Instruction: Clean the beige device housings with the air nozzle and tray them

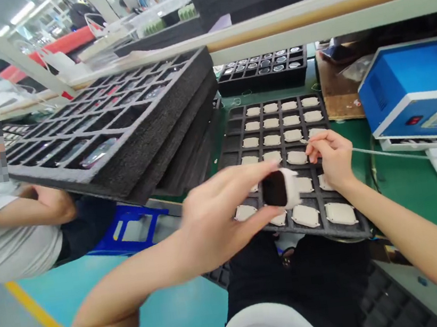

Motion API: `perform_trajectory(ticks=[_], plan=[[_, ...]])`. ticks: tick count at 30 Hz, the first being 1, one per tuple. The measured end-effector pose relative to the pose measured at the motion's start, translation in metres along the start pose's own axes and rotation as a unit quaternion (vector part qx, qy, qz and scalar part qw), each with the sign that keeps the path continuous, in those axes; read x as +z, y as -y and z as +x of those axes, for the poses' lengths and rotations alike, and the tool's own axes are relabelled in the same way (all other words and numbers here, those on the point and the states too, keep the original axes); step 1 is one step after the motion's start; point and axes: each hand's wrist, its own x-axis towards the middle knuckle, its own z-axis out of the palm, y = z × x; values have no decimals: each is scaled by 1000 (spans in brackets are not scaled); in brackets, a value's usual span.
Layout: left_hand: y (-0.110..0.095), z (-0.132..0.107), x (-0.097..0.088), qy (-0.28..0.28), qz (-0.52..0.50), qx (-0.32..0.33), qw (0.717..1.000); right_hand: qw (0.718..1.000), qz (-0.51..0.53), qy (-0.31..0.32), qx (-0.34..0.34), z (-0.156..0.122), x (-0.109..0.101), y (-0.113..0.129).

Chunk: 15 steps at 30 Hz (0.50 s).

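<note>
Device (282,188) in left hand (220,219) (blurred, unreadable)

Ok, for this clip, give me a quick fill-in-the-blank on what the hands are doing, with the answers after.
The left hand holds a white squarish item whose face is ____. The right hand pinches a thin tool with a ____ running toward the blue machine. More white items sit in the compartments of a dark grey ____ tray.

Answers: dark; cord; foam
</note>
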Motion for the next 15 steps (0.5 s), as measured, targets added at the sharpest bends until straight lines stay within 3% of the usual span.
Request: perform_trajectory(ticks=[2,3,5,7,10,15], plan=[[32,35,33,108,-20,106,988,1000,4,-1,-7,-1,0,0],[48,58,45,124,-72,129,981,1000,6,-2,-13,-1,-1,1],[78,102,63,135,-180,126,966,1000,12,-7,-27,-2,-1,2],[101,134,74,139,-273,62,950,999,24,-11,-39,-2,-2,3],[120,150,78,179,-313,-19,933,998,37,-7,-44,-3,-2,3],[125,147,72,254,-294,-43,921,998,30,26,-47,-3,-2,1]])
